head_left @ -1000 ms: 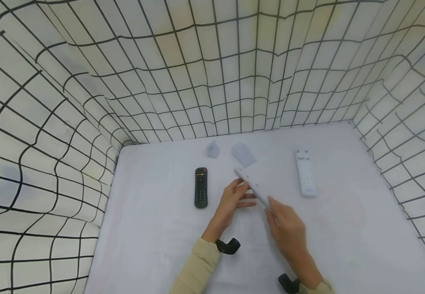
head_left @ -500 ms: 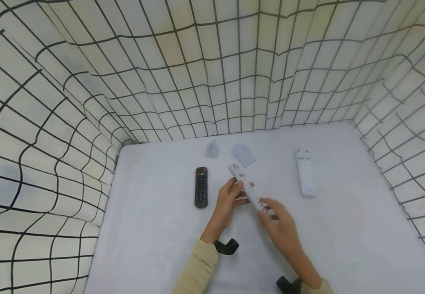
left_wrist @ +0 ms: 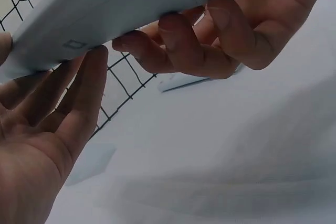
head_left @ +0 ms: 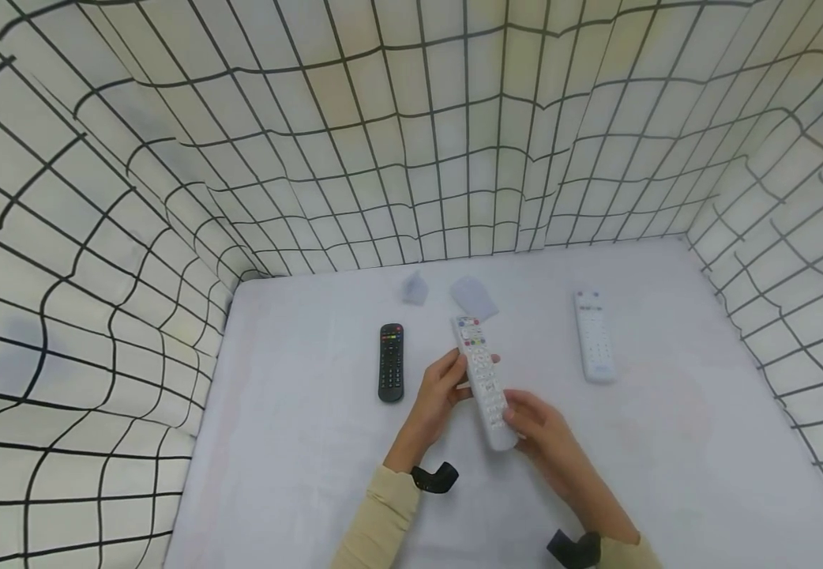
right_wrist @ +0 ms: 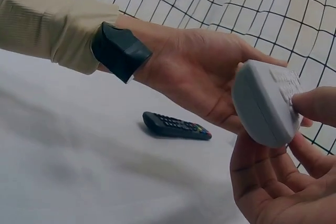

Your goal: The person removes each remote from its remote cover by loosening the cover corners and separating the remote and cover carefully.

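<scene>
Both hands hold a white remote control (head_left: 484, 379) above the table, its button side facing up toward the head camera. My left hand (head_left: 440, 391) grips its far half from the left, with the thumb along the edge and the fingers underneath. My right hand (head_left: 543, 427) pinches the near end, thumb on the buttons and fingers below. In the left wrist view the smooth back of the white remote (left_wrist: 121, 19) shows, resting on the fingertips of both hands. The right wrist view shows the rounded near end of the remote (right_wrist: 265, 103).
A black remote (head_left: 391, 363) lies left of the hands on the white table (head_left: 291, 458). Another white remote (head_left: 593, 336) lies to the right. Two pale, translucent pieces (head_left: 415, 289) (head_left: 474, 297) lie toward the back. Grid-patterned cloth walls (head_left: 426, 158) surround the table's back and sides.
The held white remote has rolled from edge-on to buttons up and swung more lengthwise. The right hand has shifted slightly down and turned with it; the left keeps its grip.
</scene>
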Action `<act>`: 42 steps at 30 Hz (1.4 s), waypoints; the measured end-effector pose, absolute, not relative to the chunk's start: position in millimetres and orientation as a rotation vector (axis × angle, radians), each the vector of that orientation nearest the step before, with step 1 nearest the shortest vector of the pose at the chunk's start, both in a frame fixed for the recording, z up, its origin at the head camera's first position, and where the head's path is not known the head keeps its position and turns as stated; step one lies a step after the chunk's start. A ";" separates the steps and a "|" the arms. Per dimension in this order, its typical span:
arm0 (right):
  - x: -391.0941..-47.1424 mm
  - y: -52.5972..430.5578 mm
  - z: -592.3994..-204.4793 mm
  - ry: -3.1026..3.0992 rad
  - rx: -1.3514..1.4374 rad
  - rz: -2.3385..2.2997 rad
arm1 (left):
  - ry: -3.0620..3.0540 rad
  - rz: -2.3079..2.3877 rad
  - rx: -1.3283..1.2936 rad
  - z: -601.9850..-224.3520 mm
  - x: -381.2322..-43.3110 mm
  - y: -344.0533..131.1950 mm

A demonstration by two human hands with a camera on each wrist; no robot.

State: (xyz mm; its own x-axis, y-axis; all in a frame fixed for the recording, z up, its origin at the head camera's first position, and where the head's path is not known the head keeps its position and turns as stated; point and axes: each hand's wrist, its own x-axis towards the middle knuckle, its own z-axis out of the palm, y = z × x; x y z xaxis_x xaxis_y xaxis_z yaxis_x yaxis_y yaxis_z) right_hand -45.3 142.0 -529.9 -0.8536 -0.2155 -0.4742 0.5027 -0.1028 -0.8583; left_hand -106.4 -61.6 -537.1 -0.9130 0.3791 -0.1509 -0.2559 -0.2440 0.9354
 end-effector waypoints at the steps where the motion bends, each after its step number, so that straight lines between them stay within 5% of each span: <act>1: -45.3 141.6 -530.4 1.678 0.313 -2.012 | 1.632 2.192 0.137 -536.9 -106.1 -61.9; 21: -52.4 125.7 -543.6 1.901 0.289 -1.998 | 1.963 2.059 -0.190 -538.8 -96.7 -60.1; 42: -71.1 100.9 -557.7 2.516 0.287 -1.502 | 2.533 1.575 -0.352 -559.3 -111.8 -49.0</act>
State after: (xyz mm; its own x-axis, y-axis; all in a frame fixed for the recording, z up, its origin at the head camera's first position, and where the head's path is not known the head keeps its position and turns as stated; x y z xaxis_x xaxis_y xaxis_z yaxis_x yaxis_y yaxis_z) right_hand -71.1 100.9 -557.7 -0.9617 0.0650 -0.2664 0.2653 0.4654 -0.8444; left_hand -111.8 -49.0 -559.3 -0.9630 -0.1245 -0.2390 -0.2694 0.4253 0.8640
